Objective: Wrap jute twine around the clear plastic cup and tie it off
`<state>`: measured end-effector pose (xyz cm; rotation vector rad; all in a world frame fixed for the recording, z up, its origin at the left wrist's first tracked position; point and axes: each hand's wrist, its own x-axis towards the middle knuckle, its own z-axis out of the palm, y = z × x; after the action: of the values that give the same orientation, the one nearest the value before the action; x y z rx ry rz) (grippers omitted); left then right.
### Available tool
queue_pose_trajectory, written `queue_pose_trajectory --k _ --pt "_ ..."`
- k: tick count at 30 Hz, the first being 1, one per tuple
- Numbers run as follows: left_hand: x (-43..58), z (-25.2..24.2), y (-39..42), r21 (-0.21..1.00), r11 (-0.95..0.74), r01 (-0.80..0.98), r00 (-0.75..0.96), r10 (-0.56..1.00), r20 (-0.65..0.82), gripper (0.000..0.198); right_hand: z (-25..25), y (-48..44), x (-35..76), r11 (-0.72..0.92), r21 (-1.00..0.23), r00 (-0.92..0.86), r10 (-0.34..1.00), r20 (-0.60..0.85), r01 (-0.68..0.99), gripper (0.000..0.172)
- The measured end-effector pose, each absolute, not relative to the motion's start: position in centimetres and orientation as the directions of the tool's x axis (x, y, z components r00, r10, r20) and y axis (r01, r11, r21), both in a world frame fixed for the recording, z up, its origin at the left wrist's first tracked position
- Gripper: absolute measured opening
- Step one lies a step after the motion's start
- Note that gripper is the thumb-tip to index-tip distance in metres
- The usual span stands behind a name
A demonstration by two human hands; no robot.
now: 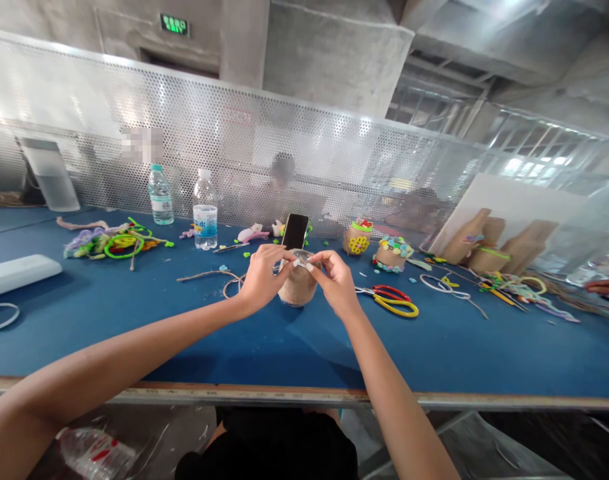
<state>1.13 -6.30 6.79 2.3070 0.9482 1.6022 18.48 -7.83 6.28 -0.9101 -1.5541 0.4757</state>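
A jar wrapped in brown twine (297, 292) stands upright on the blue table in front of me, its clear rim showing at the top. My left hand (267, 275) is closed at the left of that rim, thumb and fingers pinched together. From the right, my right hand (335, 279) pinches the rim the same way, and the two thumbs nearly meet at the front. A small pale bit shows between the thumbs, too small to name. Just behind the jar a phone (295, 231) leans upright. Loose twine (229, 283) lies left of the jar.
Scissors with red and yellow handles (395, 301) lie to the right. Two decorated jars (358, 239) stand behind them. Water bottles (205, 217) and a pile of pipe cleaners (117, 241) are at left. Twine-covered bottle shapes (467, 237) lean far right, near another person's hand (607, 286).
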Motion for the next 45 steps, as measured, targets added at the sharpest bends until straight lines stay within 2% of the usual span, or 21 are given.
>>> queue_pose_trajectory --k 6,14,22,26,32,40,42,45 --pt "1.1 6.5 -5.1 0.482 -0.753 0.447 0.082 0.571 0.817 0.011 6.2 -7.8 18.4 0.616 -0.743 0.025 0.765 0.643 0.262 0.013" --pt "1.2 5.9 -3.0 0.421 -0.832 0.362 0.095 0.482 0.871 0.015 5.9 -7.6 18.6 0.604 -0.760 0.026 0.779 0.627 0.240 0.016" --pt "1.0 5.9 -3.1 0.441 -0.826 0.350 0.094 0.499 0.861 0.013 5.9 -7.5 18.7 0.617 -0.747 0.019 0.768 0.641 0.248 0.014" --pt "0.9 6.2 -3.3 0.442 -0.844 0.303 0.145 0.499 0.854 0.013 5.7 -7.3 18.8 0.625 -0.745 0.013 0.764 0.645 0.232 0.014" --pt "0.7 6.8 -3.5 0.592 -0.780 0.201 0.187 0.624 0.759 0.011 5.3 -7.0 18.8 0.643 -0.739 0.005 0.754 0.657 0.203 0.013" --pt "1.3 7.0 -4.0 0.866 -0.499 -0.042 0.167 0.851 0.498 0.007 5.8 -7.5 18.6 0.616 -0.750 0.021 0.769 0.638 0.239 0.013" --pt "1.4 7.2 -4.1 0.890 -0.444 -0.105 0.140 0.880 0.455 0.015 5.8 -7.5 18.6 0.614 -0.751 0.023 0.770 0.637 0.243 0.013" --pt "1.3 7.5 -4.0 0.910 -0.373 -0.180 0.080 0.917 0.392 0.037 5.8 -7.6 18.5 0.615 -0.754 0.031 0.770 0.637 0.232 0.013"
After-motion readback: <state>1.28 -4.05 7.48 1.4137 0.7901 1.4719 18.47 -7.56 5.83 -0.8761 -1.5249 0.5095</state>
